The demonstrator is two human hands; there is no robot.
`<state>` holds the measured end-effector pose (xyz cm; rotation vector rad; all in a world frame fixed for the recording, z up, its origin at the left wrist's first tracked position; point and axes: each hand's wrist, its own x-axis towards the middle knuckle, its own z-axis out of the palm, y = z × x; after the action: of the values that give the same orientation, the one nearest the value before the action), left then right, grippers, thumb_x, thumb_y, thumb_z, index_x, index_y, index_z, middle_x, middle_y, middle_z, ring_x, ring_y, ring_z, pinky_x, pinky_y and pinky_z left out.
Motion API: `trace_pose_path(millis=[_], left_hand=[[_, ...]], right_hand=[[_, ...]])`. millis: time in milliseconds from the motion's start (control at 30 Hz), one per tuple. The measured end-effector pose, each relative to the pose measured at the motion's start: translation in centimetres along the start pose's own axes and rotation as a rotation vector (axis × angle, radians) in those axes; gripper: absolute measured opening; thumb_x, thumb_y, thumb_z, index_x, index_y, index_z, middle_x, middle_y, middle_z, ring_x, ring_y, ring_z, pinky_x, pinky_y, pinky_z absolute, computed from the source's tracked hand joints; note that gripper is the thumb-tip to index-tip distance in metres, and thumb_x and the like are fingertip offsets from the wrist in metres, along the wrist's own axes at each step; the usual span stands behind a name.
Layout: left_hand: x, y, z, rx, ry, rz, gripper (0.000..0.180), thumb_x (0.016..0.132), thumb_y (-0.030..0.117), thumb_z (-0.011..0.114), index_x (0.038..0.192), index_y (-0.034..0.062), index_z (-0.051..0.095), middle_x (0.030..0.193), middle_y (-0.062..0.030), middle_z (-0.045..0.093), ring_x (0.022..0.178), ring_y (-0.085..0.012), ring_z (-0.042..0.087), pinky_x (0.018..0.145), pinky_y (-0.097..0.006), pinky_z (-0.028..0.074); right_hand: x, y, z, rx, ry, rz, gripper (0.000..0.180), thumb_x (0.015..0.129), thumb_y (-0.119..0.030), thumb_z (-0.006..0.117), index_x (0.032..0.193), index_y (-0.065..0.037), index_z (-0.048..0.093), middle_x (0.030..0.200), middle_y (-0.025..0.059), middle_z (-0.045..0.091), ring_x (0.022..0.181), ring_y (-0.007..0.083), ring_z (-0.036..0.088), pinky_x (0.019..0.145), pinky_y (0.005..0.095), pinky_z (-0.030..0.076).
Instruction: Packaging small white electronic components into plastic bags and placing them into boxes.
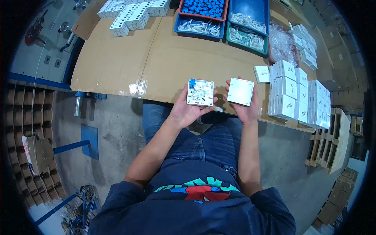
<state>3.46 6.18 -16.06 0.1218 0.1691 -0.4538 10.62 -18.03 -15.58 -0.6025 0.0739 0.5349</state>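
Note:
In my left hand (185, 112) rests a square white plastic box base (200, 102), its inner side up. Loose white parts (200, 93) lie inside it, and a small blue piece (192, 83) sits at its upper left corner. My right hand (247, 112) holds a flat square white cover (240, 92), smooth face up, gripped by its edges. The two pieces are side by side and apart, above the table's near edge. Right of the cover, a small white box (261, 74) lies on the cardboard.
Brown cardboard (113, 66) covers the table. At the back stand a red tray of blue pieces (203, 8), a blue tray (199, 28) and a green tray (247, 42) of white parts. White boxes (288, 90) are stacked on the right, with more white units (133, 19) back left.

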Motion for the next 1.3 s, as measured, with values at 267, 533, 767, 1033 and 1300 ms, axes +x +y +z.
trace_pose_path(millis=[267, 533, 767, 1033, 1300], left_hand=[[0.5, -1.0, 0.0, 0.064, -0.042, 0.048, 0.058, 0.106, 0.057, 0.030, 0.152, 0.0246, 0.039, 0.149, -0.0176, 0.049, 0.132, -0.0371, 0.053, 0.106, -0.056, 0.047], [1.0, -2.0, 1.2, 0.163, 0.121, 0.071, 0.061, 0.105, 0.060, 0.032, 0.148, 0.0187, 0.045, 0.141, -0.0085, 0.057, 0.127, -0.0253, 0.057, 0.104, -0.045, 0.050], [0.7, -2.2, 1.6, 0.283, 0.219, 0.095, 0.062, 0.104, 0.062, 0.032, 0.140, 0.0158, 0.051, 0.131, -0.0062, 0.061, 0.123, -0.0212, 0.059, 0.103, -0.042, 0.050], [0.9, -2.3, 1.5, 0.301, 0.216, 0.076, 0.063, 0.104, 0.063, 0.028, 0.143, 0.0174, 0.048, 0.133, -0.0052, 0.060, 0.123, -0.0208, 0.059, 0.103, -0.041, 0.049], [0.8, -2.3, 1.1, 0.310, 0.215, 0.070, 0.062, 0.104, 0.063, 0.031, 0.143, 0.0169, 0.048, 0.133, -0.0057, 0.060, 0.124, -0.0210, 0.058, 0.104, -0.041, 0.048]], right_hand=[[0.2, 0.4, 3.0, -0.996, -0.017, -0.412, 0.071, 0.084, -0.028, 0.079, 0.144, -0.002, 0.049, 0.138, 0.0180, 0.057, 0.127, 0.0295, 0.057, 0.106, 0.0423, 0.048], [-0.2, 2.4, 6.9, -1.527, -0.204, -0.534, 0.068, 0.068, -0.020, 0.090, 0.131, -0.011, 0.066, 0.136, 0.0147, 0.058, 0.126, 0.0329, 0.057, 0.105, 0.0414, 0.046], [-0.1, 3.5, 7.1, -1.562, -0.255, -0.545, 0.070, 0.066, -0.024, 0.090, 0.131, -0.012, 0.066, 0.137, 0.0146, 0.058, 0.127, 0.0334, 0.056, 0.105, 0.0427, 0.047], [0.0, 3.7, 6.8, -1.565, -0.232, -0.563, 0.071, 0.066, -0.025, 0.091, 0.131, -0.011, 0.066, 0.136, 0.0146, 0.058, 0.127, 0.0333, 0.056, 0.105, 0.0432, 0.048], [0.1, 3.9, 6.7, -1.559, -0.231, -0.550, 0.071, 0.066, -0.026, 0.091, 0.131, -0.011, 0.066, 0.137, 0.0146, 0.057, 0.127, 0.0332, 0.056, 0.105, 0.0432, 0.048]])
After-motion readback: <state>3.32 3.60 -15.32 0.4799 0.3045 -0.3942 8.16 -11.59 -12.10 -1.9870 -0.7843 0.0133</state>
